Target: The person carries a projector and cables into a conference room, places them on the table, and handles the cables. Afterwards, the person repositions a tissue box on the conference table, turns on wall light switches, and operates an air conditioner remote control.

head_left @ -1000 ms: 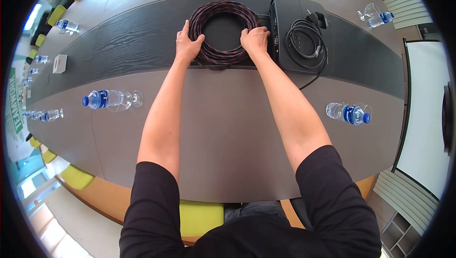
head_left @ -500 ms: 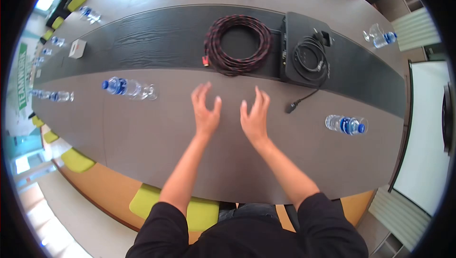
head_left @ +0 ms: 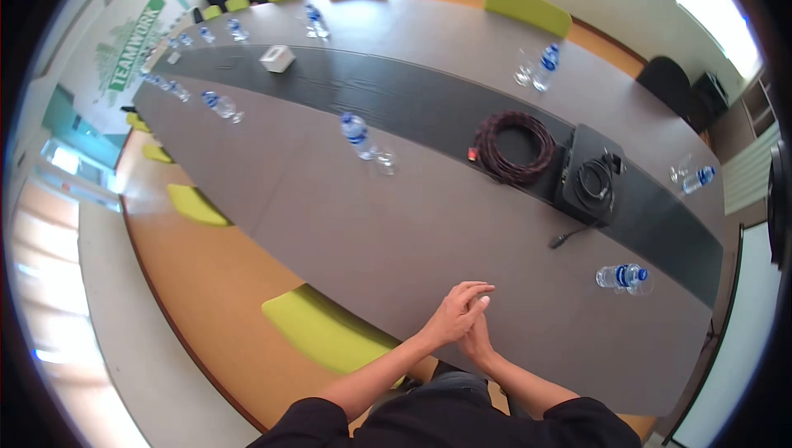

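Note:
My left hand (head_left: pixel 452 314) is closed over my right hand (head_left: pixel 477 341), the two touching near the table's front edge. The fingers of the right hand are mostly hidden behind the left. No object shows in either hand. Farther up the table lies a coiled dark red and black cable (head_left: pixel 487 155) with a red connector. Beside it sits a flat black device (head_left: pixel 569 192) with a coiled black power cord (head_left: pixel 596 188) on top, its plug (head_left: pixel 558 242) hanging down onto the table. To the right, a water bottle (head_left: pixel 615 276) stands by a glass.
The long brown table (head_left: pixel 330 225) has a dark middle strip. A bottle (head_left: pixel 357 136) and a glass (head_left: pixel 385 162) stand left of the cable. A white box (head_left: pixel 277 58) is farther off. Green chairs (head_left: pixel 326 328) line the near side, and a screen (head_left: pixel 734 341) stands right.
My hands were apart, open and raised over the table; now they have come together, lower and closer to my body. The view has turned left and shows more of the room.

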Motion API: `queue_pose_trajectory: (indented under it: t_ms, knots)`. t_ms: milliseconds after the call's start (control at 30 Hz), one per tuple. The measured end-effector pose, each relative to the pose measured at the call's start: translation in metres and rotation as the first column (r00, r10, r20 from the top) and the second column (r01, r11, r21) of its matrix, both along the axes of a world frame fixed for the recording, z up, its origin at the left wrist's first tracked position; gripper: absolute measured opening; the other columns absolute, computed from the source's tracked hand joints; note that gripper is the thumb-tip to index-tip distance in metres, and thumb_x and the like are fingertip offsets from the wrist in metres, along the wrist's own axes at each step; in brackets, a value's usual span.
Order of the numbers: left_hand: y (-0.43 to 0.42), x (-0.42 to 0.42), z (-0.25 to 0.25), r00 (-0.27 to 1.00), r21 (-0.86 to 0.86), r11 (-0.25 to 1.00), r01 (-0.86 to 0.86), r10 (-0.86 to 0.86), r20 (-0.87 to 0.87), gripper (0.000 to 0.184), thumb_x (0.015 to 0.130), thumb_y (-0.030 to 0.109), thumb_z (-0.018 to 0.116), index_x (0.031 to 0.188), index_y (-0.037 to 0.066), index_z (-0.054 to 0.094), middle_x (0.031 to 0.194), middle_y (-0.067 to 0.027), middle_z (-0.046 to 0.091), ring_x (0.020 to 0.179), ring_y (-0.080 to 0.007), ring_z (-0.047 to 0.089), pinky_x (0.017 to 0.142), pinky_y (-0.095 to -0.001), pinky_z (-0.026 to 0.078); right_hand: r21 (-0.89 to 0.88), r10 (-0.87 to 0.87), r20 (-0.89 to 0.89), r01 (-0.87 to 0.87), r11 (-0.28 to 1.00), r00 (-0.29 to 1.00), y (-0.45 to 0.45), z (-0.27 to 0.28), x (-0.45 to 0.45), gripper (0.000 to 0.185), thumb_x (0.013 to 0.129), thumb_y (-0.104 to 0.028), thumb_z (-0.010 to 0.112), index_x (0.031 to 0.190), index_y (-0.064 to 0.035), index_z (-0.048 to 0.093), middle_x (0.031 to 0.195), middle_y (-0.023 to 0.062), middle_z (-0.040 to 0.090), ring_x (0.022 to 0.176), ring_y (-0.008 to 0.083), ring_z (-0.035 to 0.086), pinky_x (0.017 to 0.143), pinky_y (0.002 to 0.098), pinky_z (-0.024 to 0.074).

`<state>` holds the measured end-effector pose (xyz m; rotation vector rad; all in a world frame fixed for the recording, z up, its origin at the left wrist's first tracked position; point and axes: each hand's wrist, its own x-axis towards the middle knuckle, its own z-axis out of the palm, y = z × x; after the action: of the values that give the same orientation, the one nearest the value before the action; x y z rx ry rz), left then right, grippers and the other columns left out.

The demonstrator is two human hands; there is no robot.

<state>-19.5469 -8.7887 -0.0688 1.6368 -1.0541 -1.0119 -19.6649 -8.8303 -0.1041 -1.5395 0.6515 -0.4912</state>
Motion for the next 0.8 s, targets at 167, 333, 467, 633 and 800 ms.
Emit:
queue_pose_trajectory:
  t_ms: [167,333,467,633,800]
  knots:
    - [0.106,0.014,0.070,0.971,-0.134,0.962,-0.239,0.234,-0.051,0.032,0.112,0.016,0.067,0.143,0.008,0.074,0.134,-0.0106,0.072,0.121,-0.0240,0.074,0.105,-0.0404,0.059,-0.107,0.086,0.040,-0.081,0.991,0.995,0.081,0.018,0.021,0.031,0.109,-0.008,0.060,0.138,0.0035,0.060,0.125,0.0212,0.072,0.118,0.0353,0.073,0.098,0.0437,0.0591]
    - [0.301,0.010,0.065,0.875,-0.192,0.854,-0.483,0.479,-0.067,0.028,0.113,0.013,0.066,0.138,0.005,0.075,0.130,-0.0114,0.076,0.115,-0.0188,0.075,0.102,-0.0364,0.062,-0.326,0.303,-0.194,-0.353,0.877,0.933,0.194,0.021,0.043,0.041,0.111,-0.015,0.062,0.147,0.0037,0.059,0.139,0.0284,0.065,0.130,0.0445,0.068,0.108,0.0482,0.0575]
    - [0.496,-0.031,-0.009,0.666,-0.049,0.664,-0.746,0.743,-0.062,0.023,0.114,0.013,0.067,0.131,0.004,0.078,0.119,-0.0095,0.081,0.104,-0.0182,0.078,0.091,-0.0342,0.064,-0.431,0.341,-0.337,-0.466,0.772,0.877,0.277,0.008,0.056,0.055,0.112,-0.027,0.062,0.157,0.0038,0.055,0.147,0.0335,0.058,0.133,0.0513,0.061,0.117,0.0562,0.0493]
    - [0.731,-0.130,-0.073,0.376,0.281,0.305,-0.910,0.893,0.249,0.026,0.110,0.021,0.070,0.130,0.007,0.080,0.110,-0.0121,0.082,0.095,-0.0237,0.080,0.088,-0.0362,0.063,-0.567,0.415,-0.442,-0.606,0.558,0.795,0.352,-0.024,0.066,0.062,0.112,-0.034,0.061,0.160,0.0034,0.052,0.148,0.0351,0.056,0.130,0.0549,0.061,0.114,0.0620,0.0495]
    - [0.842,-0.205,-0.111,0.077,0.439,-0.067,-0.896,0.950,0.303,0.030,0.104,0.020,0.070,0.130,0.009,0.080,0.105,-0.0123,0.082,0.092,-0.0213,0.081,0.083,-0.0356,0.062,-0.464,0.404,-0.682,-0.787,0.406,0.610,0.391,-0.078,0.064,0.063,0.108,-0.040,0.064,0.154,0.0026,0.056,0.148,0.0371,0.055,0.130,0.0580,0.061,0.111,0.0673,0.0509]
